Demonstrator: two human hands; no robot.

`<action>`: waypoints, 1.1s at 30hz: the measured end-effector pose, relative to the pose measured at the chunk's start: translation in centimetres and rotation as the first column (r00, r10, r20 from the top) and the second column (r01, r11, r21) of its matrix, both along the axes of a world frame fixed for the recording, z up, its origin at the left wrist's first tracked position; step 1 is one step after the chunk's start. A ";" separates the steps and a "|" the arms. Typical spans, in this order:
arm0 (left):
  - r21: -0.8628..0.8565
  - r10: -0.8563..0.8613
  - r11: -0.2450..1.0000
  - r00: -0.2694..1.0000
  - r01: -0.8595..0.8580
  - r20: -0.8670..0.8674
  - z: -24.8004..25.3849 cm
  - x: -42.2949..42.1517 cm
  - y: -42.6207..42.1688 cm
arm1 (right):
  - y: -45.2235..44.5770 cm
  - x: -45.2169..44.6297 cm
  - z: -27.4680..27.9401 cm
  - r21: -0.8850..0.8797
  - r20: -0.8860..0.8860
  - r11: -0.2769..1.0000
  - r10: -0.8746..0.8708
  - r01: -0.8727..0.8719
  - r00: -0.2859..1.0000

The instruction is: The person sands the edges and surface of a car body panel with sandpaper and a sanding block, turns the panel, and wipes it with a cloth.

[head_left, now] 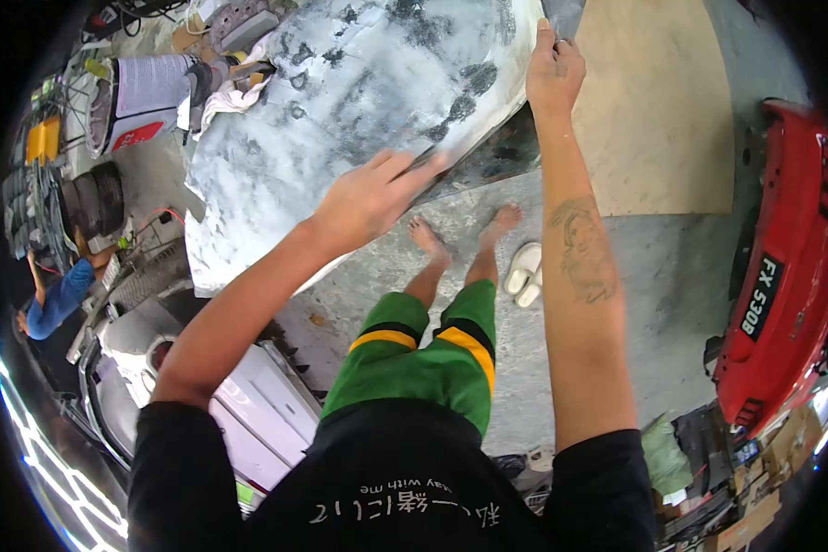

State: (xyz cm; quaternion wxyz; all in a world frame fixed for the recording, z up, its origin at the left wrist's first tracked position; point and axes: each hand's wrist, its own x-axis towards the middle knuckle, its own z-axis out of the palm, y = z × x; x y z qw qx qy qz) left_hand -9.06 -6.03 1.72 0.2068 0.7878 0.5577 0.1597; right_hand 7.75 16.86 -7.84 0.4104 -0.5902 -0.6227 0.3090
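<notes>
A large curved panel [340, 101], mottled white and grey with dark patches, fills the upper middle. My left hand [363, 198] is at its near edge, fingers closed and blurred around something thin and dark that is too small to tell. At the top, my right hand [557, 78] is closed on the panel's right edge, with the thumb on top.
A flat tan board [658, 110] lies right of the panel. Pale slippers [524, 274] rest near my bare feet. A red bumper [777, 267] stands far right. At left are tyres [92, 198], car parts and a person in blue [60, 299].
</notes>
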 end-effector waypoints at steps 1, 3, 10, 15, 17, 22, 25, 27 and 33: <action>0.007 0.013 1.000 1.000 -0.013 0.011 -0.5 0.2 0.4 | 0.0 0.0 0.2 0.043 -0.016 0.999 -0.013 0.014 1.000; 0.018 -0.043 0.999 0.998 0.044 -0.036 -1.2 0.0 2.1 | -0.1 -0.3 0.3 0.043 -0.033 0.999 -0.029 0.030 0.999; 0.101 0.062 0.992 0.995 -0.070 0.078 -1.8 0.0 0.6 | 0.0 -0.2 0.7 -0.116 0.006 0.993 -0.027 0.028 1.000; 0.100 0.032 0.994 0.995 -0.042 0.099 -1.9 2.2 7.3 | -0.1 -0.2 1.0 -0.105 -0.062 0.994 -0.019 0.012 0.998; 0.241 0.007 0.969 0.983 -0.053 0.186 -2.8 2.5 9.5 | -0.3 -0.2 0.8 -0.122 -0.093 0.992 -0.025 0.014 0.995; -0.014 0.068 0.998 0.997 -0.068 0.032 -1.0 0.3 0.2 | 0.0 -0.2 0.6 -0.106 -0.106 0.994 -0.027 0.016 0.994; 0.082 0.032 0.996 0.999 -0.034 0.023 -1.7 1.5 4.5 | -0.1 -0.1 0.6 -0.102 -0.084 0.995 -0.030 0.021 0.996; 0.211 0.036 0.977 0.999 -0.040 0.021 -2.7 2.6 8.8 | -0.3 0.1 0.0 -0.171 -0.176 0.985 -0.020 -0.010 0.984; 0.186 0.094 0.977 0.993 -0.105 0.066 -2.4 3.4 11.6 | 4.6 -1.4 3.6 -0.260 -0.036 0.949 0.174 -0.178 0.984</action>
